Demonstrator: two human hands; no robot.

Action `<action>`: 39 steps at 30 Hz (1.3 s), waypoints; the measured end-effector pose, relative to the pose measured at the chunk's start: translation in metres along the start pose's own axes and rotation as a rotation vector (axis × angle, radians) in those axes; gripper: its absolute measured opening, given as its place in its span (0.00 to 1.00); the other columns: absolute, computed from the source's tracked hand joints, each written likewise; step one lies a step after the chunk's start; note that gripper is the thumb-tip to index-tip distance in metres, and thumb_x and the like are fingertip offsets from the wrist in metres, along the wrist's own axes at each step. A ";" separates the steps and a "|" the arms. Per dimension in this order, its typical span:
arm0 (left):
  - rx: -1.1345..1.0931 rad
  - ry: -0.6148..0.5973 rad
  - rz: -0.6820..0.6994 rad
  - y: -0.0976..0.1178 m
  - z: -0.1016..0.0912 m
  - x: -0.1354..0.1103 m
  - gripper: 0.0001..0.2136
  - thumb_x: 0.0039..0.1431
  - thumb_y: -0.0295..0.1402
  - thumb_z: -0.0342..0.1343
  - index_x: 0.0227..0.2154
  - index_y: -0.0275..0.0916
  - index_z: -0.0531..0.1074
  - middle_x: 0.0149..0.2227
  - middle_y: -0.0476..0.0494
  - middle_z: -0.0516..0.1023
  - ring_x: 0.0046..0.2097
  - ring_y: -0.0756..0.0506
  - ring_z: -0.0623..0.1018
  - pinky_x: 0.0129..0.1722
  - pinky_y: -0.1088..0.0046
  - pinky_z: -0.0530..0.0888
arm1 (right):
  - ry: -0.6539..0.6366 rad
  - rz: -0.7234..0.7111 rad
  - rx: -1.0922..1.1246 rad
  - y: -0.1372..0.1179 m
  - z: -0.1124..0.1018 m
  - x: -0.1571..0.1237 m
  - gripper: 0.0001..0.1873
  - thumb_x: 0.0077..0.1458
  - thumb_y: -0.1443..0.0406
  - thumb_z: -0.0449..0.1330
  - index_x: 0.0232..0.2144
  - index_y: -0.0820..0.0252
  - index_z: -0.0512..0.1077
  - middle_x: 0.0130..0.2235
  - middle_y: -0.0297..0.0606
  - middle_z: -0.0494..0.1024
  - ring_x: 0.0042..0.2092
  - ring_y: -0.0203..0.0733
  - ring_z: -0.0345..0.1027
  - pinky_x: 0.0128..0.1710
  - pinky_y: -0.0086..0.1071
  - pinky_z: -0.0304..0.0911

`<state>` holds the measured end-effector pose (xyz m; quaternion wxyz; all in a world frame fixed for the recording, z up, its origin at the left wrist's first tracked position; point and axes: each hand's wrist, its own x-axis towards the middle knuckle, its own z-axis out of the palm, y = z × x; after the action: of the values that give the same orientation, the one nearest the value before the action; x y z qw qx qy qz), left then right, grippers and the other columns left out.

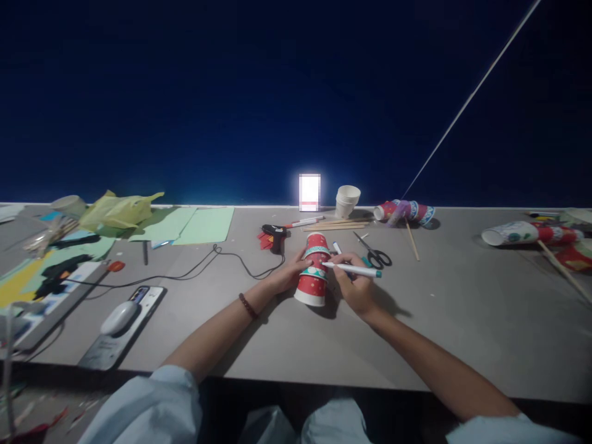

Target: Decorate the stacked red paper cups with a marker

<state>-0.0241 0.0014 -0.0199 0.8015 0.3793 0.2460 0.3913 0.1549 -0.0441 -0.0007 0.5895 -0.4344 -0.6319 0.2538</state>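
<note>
A row of nested paper cups [311, 290], painted red with teal bands and pale dots, lies on the table in front of me. My left hand [292, 273] grips its left side, thumb over the cups. A white marker with a teal end [358, 269] is pinched in my right hand [355, 287], its tip pointing left at the painted cups. Whether the tip touches the surface I cannot tell. Just behind my right hand, a marker cap or second pen [337, 247] shows in part. Black scissors [377, 258] lie open to the right.
Behind the cups lie a black glue gun [275, 237] with its cord, wooden sticks [340, 226] and stacked white cups [347, 200]. Decorated cup rows [419, 213] rest at right. At left are a power strip [60, 305], a phone [115, 345], green paper [206, 226] and a yellow bag [118, 213].
</note>
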 end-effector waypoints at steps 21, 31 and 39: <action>0.010 -0.007 -0.003 0.000 0.000 0.001 0.33 0.50 0.34 0.66 0.59 0.39 0.63 0.56 0.32 0.73 0.49 0.38 0.78 0.51 0.58 0.73 | 0.003 -0.014 -0.020 0.005 -0.001 0.000 0.02 0.57 0.64 0.57 0.33 0.55 0.69 0.34 0.35 0.75 0.39 0.42 0.72 0.42 0.35 0.67; -0.023 -0.044 0.011 -0.001 -0.002 0.002 0.28 0.52 0.33 0.65 0.56 0.38 0.65 0.53 0.34 0.76 0.49 0.38 0.79 0.51 0.59 0.72 | -0.001 -0.011 0.050 0.002 0.001 -0.001 0.02 0.56 0.65 0.57 0.30 0.55 0.69 0.32 0.35 0.76 0.37 0.42 0.72 0.40 0.35 0.68; -0.023 -0.024 0.005 -0.001 -0.002 0.002 0.30 0.51 0.32 0.66 0.57 0.39 0.64 0.52 0.34 0.77 0.47 0.39 0.79 0.50 0.60 0.72 | -0.018 -0.022 0.071 0.004 0.001 -0.001 0.03 0.56 0.66 0.57 0.30 0.55 0.69 0.32 0.35 0.77 0.41 0.44 0.74 0.45 0.37 0.68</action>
<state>-0.0241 0.0032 -0.0223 0.8078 0.3753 0.2311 0.3915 0.1554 -0.0428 -0.0048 0.6016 -0.4039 -0.6325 0.2738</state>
